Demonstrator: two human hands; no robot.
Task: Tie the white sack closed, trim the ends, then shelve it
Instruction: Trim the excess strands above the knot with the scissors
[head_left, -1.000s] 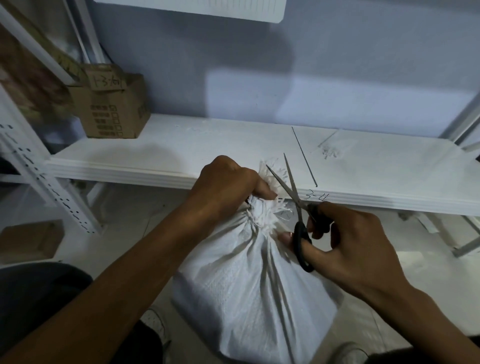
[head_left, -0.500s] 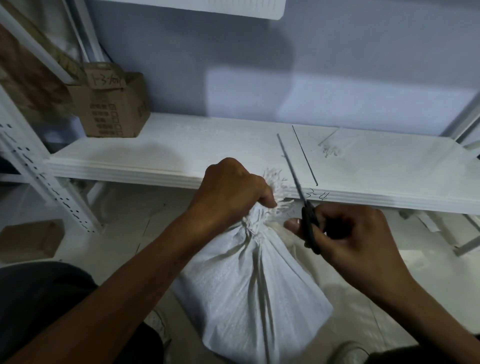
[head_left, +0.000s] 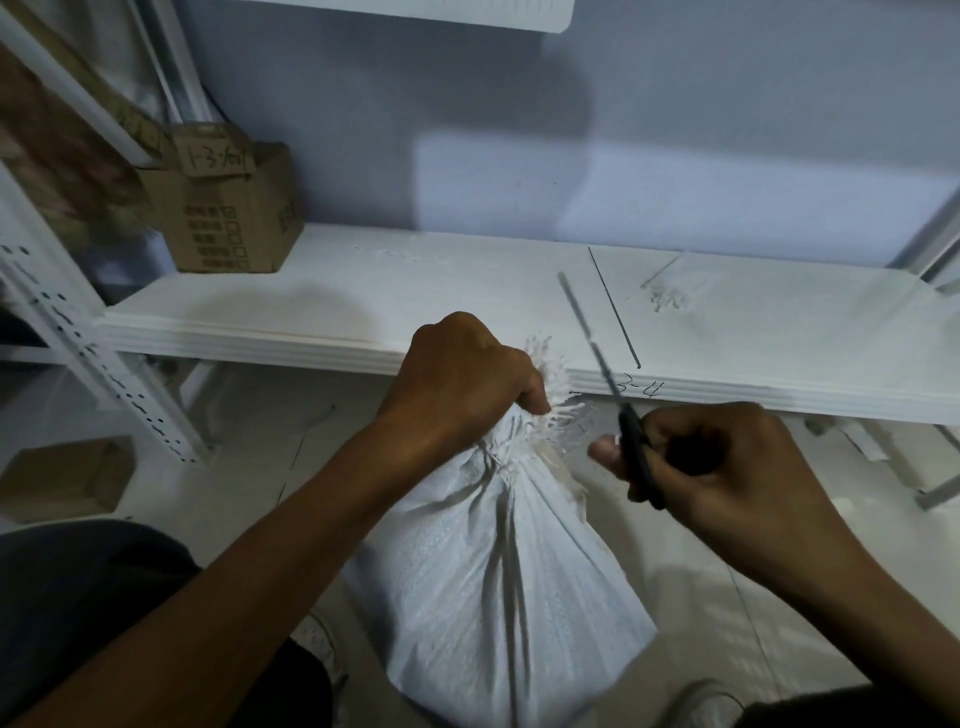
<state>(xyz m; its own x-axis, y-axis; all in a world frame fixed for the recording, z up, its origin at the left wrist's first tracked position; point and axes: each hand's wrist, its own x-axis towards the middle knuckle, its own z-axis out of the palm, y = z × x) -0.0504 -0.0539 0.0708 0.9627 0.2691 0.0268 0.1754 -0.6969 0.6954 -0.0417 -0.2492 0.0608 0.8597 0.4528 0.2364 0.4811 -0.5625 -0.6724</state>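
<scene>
A white woven sack (head_left: 498, 582) stands on the floor in front of me, its neck gathered and tied. Frayed white ends (head_left: 553, 395) stick out above the tie. My left hand (head_left: 462, 379) grips the bunched neck from the left. My right hand (head_left: 711, 467) holds black-handled scissors (head_left: 636, 457) just right of the frayed ends. The blades are closed and point up and away over the white shelf (head_left: 363, 296). The blades touch neither the sack nor the shelf.
A brown cardboard box (head_left: 228, 213) sits at the shelf's left end. A thin dark line (head_left: 613, 306) is marked on the shelf, with "3-4" written on its front edge. A perforated white upright (head_left: 98, 364) stands left. Another small box (head_left: 62, 478) lies on the floor.
The scissors' blades have closed and swung upright, away from the frayed ends. My right hand has drawn slightly right. The left hand keeps its grip on the neck.
</scene>
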